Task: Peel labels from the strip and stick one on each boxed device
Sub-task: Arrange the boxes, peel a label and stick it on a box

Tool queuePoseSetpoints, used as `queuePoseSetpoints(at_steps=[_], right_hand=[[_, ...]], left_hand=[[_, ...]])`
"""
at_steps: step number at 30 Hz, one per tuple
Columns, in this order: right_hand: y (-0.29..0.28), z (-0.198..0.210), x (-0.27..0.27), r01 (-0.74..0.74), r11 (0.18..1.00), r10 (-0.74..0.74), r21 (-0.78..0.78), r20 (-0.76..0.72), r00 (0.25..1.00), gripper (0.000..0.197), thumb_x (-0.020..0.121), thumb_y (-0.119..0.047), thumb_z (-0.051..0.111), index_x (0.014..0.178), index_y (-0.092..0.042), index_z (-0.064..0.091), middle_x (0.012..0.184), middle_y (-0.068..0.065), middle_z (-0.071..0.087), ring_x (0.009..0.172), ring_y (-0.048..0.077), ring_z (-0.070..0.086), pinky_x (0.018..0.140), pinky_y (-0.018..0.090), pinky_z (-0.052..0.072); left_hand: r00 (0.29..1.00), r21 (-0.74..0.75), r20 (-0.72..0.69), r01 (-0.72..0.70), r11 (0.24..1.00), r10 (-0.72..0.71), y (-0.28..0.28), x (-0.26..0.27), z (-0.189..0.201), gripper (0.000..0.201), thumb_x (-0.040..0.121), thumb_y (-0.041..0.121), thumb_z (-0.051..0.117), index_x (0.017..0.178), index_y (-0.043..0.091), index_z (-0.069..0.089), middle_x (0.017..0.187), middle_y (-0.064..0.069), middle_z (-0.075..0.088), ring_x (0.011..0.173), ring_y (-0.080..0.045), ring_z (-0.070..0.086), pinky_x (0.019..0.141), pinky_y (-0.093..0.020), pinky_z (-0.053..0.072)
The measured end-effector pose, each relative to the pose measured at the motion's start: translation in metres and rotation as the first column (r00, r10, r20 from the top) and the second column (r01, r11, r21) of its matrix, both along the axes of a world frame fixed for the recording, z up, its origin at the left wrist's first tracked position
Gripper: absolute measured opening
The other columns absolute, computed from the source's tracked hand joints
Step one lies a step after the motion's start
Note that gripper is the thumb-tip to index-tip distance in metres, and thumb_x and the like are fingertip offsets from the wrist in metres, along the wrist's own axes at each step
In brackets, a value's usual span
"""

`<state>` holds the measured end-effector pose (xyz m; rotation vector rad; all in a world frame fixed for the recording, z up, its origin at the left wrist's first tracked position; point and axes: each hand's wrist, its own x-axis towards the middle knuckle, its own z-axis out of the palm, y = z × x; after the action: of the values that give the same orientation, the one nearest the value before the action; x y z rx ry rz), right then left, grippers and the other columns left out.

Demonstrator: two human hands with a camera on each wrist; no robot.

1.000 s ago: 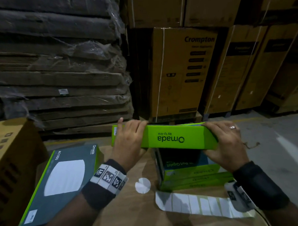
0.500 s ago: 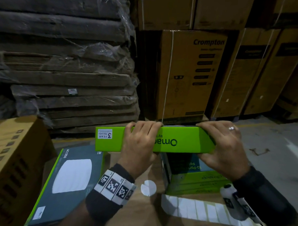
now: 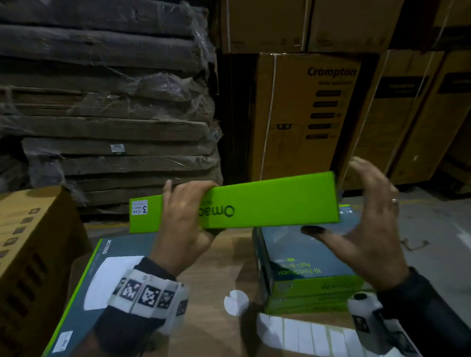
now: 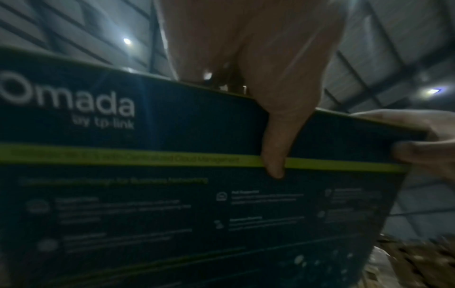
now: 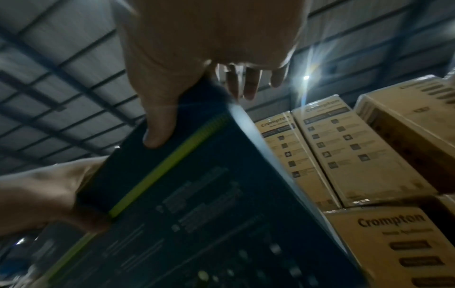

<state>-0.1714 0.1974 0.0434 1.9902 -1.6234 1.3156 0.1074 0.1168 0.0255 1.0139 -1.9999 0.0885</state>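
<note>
the green omada box is held tilted above the worktop by the left hand, the right hand spread beside it; next, a label must be peeled from the strip.

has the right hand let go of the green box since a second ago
Yes. The right hand has opened, its fingers lifting off the green box toward the Crompton carton; only the thumb stays under it.

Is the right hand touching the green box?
Touching: in the right wrist view, the right hand's thumb presses the green box's dark face.
</note>
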Motion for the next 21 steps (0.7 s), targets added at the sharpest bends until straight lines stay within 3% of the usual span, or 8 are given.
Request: queuePoseSetpoints(at_steps=[3,5,8,11,15,18,20,21], right_hand=[[-0.004,-0.008,-0.011,-0.158,0.968,0.066,0.194,0.410,0.910,0.112,0.052,-0.075,0.071,0.145,-0.032,0.024,0.149,-0.008,0.032,0.135,0.010,0.030,0.105,0.029,0.028],[-0.008,-0.016,-0.014,-0.299,0.917,0.077,0.265,0.618,0.783,0.106,0.053,-0.089,0.055,0.143,-0.043,0.024,0.153,-0.008,0.028,0.139,0.010,0.028,0.109,0.039,0.031],[-0.013,-0.016,-0.011,-0.463,0.865,0.133,0.195,0.799,0.586,0.087,0.054,-0.083,0.065,0.131,-0.049,0.041,0.144,-0.003,0.044,0.130,0.019,0.047,0.095,0.051,0.049],[-0.018,-0.012,-0.006,-0.586,0.805,0.154,0.092,0.921,0.357,0.092,0.047,-0.067,0.083,0.126,-0.033,0.051,0.131,0.002,0.057,0.117,0.022,0.058,0.079,0.051,0.055],[-0.020,-0.008,0.005,-0.555,0.829,0.214,0.069,0.877,0.429,0.074,0.053,-0.065,0.082,0.115,-0.039,0.051,0.129,0.003,0.054,0.115,0.027,0.059,0.089,0.056,0.050],[-0.019,-0.008,0.017,-0.594,0.804,0.271,-0.014,0.898,0.346,0.077,0.047,-0.060,0.086,0.110,-0.032,0.050,0.107,0.004,0.063,0.095,0.025,0.067,0.075,0.043,0.058],[-0.018,-0.008,0.026,-0.594,0.803,0.304,-0.037,0.884,0.355,0.077,0.048,-0.058,0.086,0.108,-0.029,0.048,0.098,0.004,0.063,0.088,0.022,0.067,0.070,0.035,0.058],[-0.018,-0.010,0.028,-0.591,0.806,0.306,-0.043,0.884,0.353,0.076,0.047,-0.058,0.086,0.106,-0.029,0.048,0.096,0.004,0.062,0.086,0.021,0.067,0.068,0.033,0.058]], left_hand=[[0.987,0.087,-0.153,0.057,0.995,-0.043,-0.007,0.021,0.001,0.071,0.058,0.051,0.070,0.119,0.022,0.049,0.114,0.006,0.055,0.104,-0.014,0.052,0.105,-0.056,0.031],[0.975,0.090,-0.202,0.113,0.990,-0.093,-0.010,0.032,0.000,0.073,0.059,0.049,0.072,0.122,0.019,0.048,0.120,0.006,0.053,0.110,-0.016,0.054,0.097,-0.041,0.043],[0.965,0.099,-0.239,0.133,0.986,-0.106,-0.012,0.039,-0.002,0.070,0.062,0.047,0.070,0.123,0.025,0.046,0.130,0.011,0.046,0.124,-0.011,0.047,0.098,-0.033,0.043],[0.969,0.111,-0.231,0.117,0.987,-0.089,-0.011,0.041,-0.006,0.073,0.062,0.052,0.069,0.125,0.024,0.045,0.129,0.022,0.039,0.130,-0.007,0.037,0.100,-0.033,0.038],[0.983,0.059,-0.179,0.058,0.997,-0.047,-0.011,0.046,-0.013,0.068,0.070,0.038,0.061,0.131,0.013,0.043,0.130,0.004,0.049,0.124,-0.026,0.049,0.095,-0.040,0.046],[0.957,0.123,-0.289,0.066,0.990,-0.027,0.005,0.034,-0.003,0.054,0.078,0.019,0.064,0.129,0.016,0.047,0.116,-0.006,0.059,0.103,-0.033,0.060,0.079,-0.029,0.054],[0.936,0.163,-0.339,0.152,0.975,-0.089,0.012,0.029,-0.001,0.074,0.069,0.003,0.071,0.134,0.015,0.038,0.115,-0.012,0.056,0.094,-0.028,0.061,0.074,-0.018,0.050],[0.937,0.183,-0.330,0.180,0.966,-0.112,0.015,0.030,-0.002,0.081,0.066,0.006,0.073,0.136,0.017,0.033,0.118,-0.012,0.055,0.095,-0.025,0.061,0.078,-0.021,0.050]])
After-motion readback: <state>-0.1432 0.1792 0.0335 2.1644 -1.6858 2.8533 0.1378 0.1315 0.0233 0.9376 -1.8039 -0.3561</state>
